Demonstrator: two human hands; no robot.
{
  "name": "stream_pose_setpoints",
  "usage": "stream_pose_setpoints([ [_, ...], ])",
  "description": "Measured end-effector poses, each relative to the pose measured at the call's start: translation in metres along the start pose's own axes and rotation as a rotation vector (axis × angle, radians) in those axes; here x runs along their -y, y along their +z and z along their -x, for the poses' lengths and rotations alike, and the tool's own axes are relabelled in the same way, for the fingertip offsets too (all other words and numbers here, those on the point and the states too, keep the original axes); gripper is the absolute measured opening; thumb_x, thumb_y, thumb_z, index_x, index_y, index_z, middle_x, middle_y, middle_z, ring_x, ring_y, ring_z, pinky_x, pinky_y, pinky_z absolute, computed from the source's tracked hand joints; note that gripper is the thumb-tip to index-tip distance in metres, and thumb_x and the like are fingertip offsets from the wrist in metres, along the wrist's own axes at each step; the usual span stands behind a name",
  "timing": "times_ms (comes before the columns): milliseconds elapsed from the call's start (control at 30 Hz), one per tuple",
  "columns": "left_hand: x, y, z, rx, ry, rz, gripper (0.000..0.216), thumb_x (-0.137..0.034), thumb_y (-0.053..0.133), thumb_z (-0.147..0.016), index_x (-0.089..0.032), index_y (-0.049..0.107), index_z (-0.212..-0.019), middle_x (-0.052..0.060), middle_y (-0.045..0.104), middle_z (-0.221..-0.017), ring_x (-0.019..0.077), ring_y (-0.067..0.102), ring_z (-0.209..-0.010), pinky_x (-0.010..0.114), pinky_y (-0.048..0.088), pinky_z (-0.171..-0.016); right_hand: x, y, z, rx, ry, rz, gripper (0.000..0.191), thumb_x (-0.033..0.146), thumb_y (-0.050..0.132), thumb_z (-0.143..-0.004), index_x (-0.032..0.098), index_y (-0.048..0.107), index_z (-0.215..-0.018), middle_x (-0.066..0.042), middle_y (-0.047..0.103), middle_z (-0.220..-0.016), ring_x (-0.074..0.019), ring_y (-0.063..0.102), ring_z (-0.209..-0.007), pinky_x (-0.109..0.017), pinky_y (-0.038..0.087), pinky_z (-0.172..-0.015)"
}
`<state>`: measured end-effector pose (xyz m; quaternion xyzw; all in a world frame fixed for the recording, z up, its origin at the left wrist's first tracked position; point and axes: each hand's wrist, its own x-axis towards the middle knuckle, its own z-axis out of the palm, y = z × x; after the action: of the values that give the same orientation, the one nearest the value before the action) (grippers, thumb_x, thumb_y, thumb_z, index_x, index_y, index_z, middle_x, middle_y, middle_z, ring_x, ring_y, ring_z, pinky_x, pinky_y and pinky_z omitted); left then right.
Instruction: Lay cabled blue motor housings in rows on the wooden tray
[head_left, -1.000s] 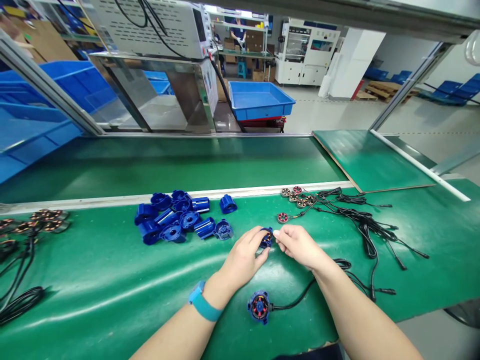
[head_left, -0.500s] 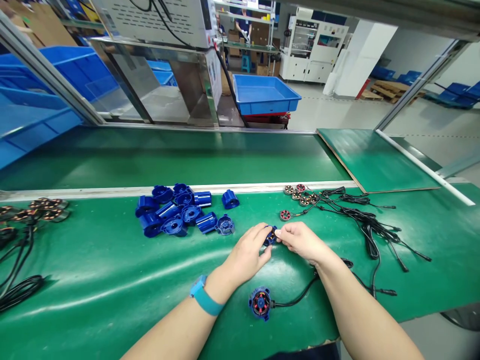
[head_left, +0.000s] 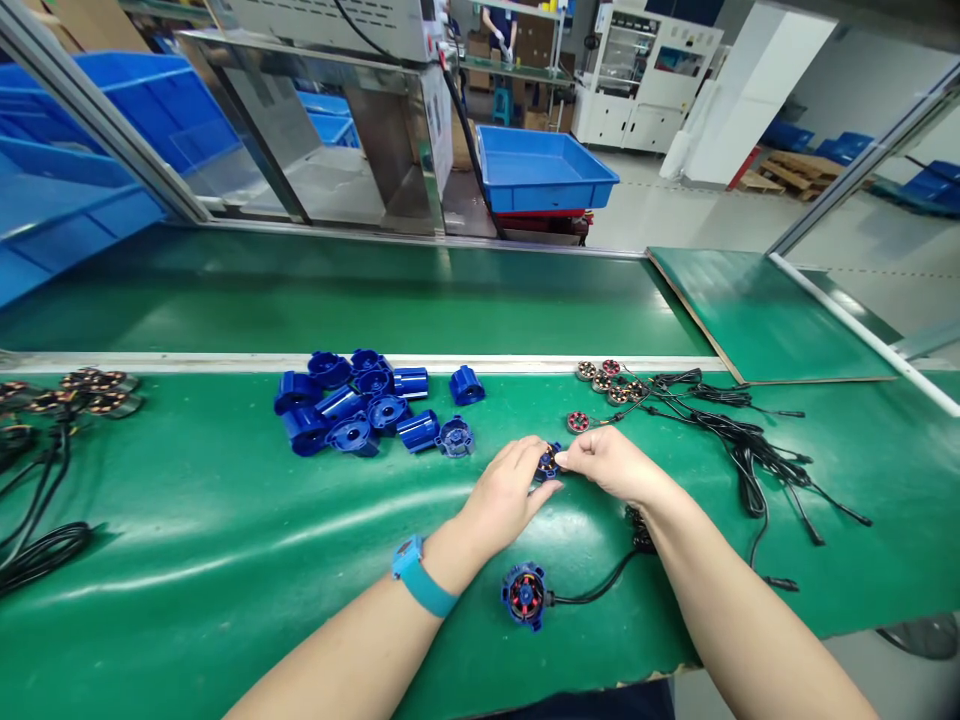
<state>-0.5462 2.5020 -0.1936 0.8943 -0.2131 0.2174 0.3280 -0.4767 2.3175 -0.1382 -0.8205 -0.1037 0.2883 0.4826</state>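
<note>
Curled around a small blue plastic motor housing with a copper-wound stator inside, my left hand steadies it against the bench, fingers at its back and thumb at its front. My right hand is closed in a pinch at the housing's right rim; what its fingertips hold is hidden. Nearer to me lies another blue housing with a stator seated in it, its black cable running right under my right forearm. Left of my hands are several blue housings, some upright, some on their sides.
Several loose stators with bundled black cables lie to the right. More stators with cables are at the far left. A white strip borders the green bench, with a green belt beyond it. A raised green board stands back right.
My head view has shifted slightly, so the bench sits a little higher in the picture. Both hands stay at the same housing, with the right fingers still pinched at its rim.
</note>
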Motion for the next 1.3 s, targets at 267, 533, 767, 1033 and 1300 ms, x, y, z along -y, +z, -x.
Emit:
stream_pose_setpoints([
  [267, -0.001, 0.002, 0.0, -0.019, 0.008, -0.011, 0.038, -0.021, 0.067, -0.087, -0.016, 0.051, -0.121, 0.015, 0.065, -0.114, 0.0275, 0.064, -0.11, 0.043, 0.059, -0.095, -0.001, 0.008, 0.003, -0.029, 0.037, -0.043, 0.048, 0.062, 0.067, -0.065, 0.019, 0.048, -0.055, 0.006, 0.032, -0.053, -0.0074, 0.025, -0.054, -0.024, 0.019, -0.05],
  [533, 0.004, 0.01, -0.001, -0.049, 0.018, -0.031, 0.037, -0.019, 0.064, -0.087, -0.017, 0.053, -0.121, 0.014, 0.065, -0.117, 0.0266, 0.064, -0.114, 0.043, 0.058, -0.099, 0.004, 0.007, -0.001, -0.064, 0.063, 0.045, 0.044, 0.053, 0.072, -0.065, 0.019, 0.049, -0.052, 0.007, 0.034, -0.046, -0.0062, 0.027, -0.048, -0.023, 0.019, -0.045],
  [767, 0.01, 0.011, -0.002, -0.02, -0.049, -0.021, 0.046, -0.02, 0.067, -0.084, -0.016, 0.048, -0.125, 0.015, 0.065, -0.12, 0.0269, 0.066, -0.113, 0.044, 0.058, -0.097, 0.016, 0.008, -0.004, -0.019, 0.255, -0.122, 0.043, 0.046, 0.083, -0.066, 0.017, 0.054, -0.055, 0.009, 0.038, -0.037, -0.0039, 0.026, -0.033, -0.02, 0.016, -0.033],
  [1033, 0.015, 0.014, 0.003, -0.124, -0.01, -0.06, 0.038, -0.023, 0.068, -0.085, -0.017, 0.053, -0.119, 0.015, 0.065, -0.122, 0.0269, 0.064, -0.117, 0.047, 0.057, -0.101, 0.001, 0.015, -0.004, -0.216, 0.115, -0.314, 0.021, 0.034, 0.07, -0.082, 0.016, 0.061, -0.084, 0.002, 0.06, -0.062, -0.0096, 0.057, -0.049, -0.018, 0.042, -0.036],
  [1300, 0.012, 0.01, 0.004, -0.086, 0.059, -0.087, 0.035, -0.024, 0.065, -0.089, -0.016, 0.055, -0.121, 0.017, 0.065, -0.124, 0.0281, 0.067, -0.113, 0.046, 0.06, -0.098, -0.007, 0.035, -0.018, -0.281, -0.02, -0.085, 0.005, 0.017, 0.063, -0.073, 0.014, 0.067, -0.076, 0.003, 0.058, -0.054, -0.0086, 0.05, -0.048, -0.019, 0.038, -0.043],
])
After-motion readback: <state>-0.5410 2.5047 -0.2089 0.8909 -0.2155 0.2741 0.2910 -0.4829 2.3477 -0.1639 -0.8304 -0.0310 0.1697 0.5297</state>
